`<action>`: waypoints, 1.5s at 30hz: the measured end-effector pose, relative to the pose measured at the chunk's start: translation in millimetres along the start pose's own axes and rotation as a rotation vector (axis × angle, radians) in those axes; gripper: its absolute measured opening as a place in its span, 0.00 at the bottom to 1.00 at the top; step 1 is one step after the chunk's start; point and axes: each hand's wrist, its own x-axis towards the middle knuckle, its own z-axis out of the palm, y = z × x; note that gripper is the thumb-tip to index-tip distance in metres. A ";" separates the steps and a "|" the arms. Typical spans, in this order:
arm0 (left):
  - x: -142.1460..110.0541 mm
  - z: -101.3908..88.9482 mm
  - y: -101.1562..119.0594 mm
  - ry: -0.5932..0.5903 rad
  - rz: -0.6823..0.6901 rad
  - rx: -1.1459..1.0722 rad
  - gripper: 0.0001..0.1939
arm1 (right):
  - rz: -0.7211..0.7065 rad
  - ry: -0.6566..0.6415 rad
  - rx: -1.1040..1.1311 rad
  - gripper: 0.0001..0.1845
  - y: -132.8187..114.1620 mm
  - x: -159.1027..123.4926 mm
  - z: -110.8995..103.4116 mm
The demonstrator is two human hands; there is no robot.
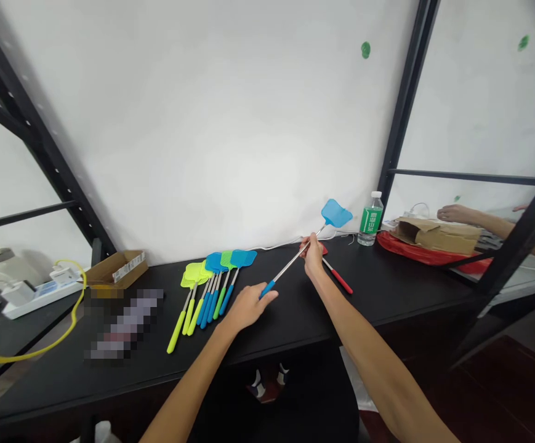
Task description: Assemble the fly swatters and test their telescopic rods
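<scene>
You've got the blue swatter (336, 213) slanting away rightward, left hand (247, 307) wrapped round its handle, right hand (313, 255) pinching its shaft.

The fly swatter (336, 213) is blue with a silver shaft (292, 259), the bottle label (370, 221) green with white characters, the wall (249, 123) white, the tabletop (290, 332) black.

Wall (230, 123): was white, with green spots (366, 50) at upper right
Posts (408, 92): were black, slanting on both sides, with crossbars (468, 177)
Desk (406, 277): was black, along the wall
Floor (502, 381): looked dark red
Light: fell brightest on the wall's middle
</scene>
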 end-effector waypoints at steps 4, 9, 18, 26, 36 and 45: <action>0.5 14.4 6.1 0.023 -0.015 0.018 0.23 | -0.056 -0.070 -0.150 0.27 -13.8 6.4 14.8; -0.3 13.4 1.2 0.045 -0.012 -0.020 0.23 | -0.067 -0.165 -0.269 0.28 -15.9 -8.6 26.9; 1.0 13.6 -3.2 0.142 -0.061 -0.084 0.23 | 0.027 -0.433 -0.275 0.30 13.5 -70.9 48.3; -2.2 9.4 -1.8 0.234 -0.091 -0.129 0.23 | 0.084 -0.587 -0.282 0.30 -13.9 -81.5 65.6; -1.2 8.1 -1.4 0.271 -0.119 -0.144 0.23 | 0.385 -0.542 -0.011 0.21 -28.3 -61.0 58.4; -3.2 8.2 2.0 0.142 -0.055 -0.045 0.23 | 0.180 -0.161 0.093 0.17 -52.1 14.4 35.8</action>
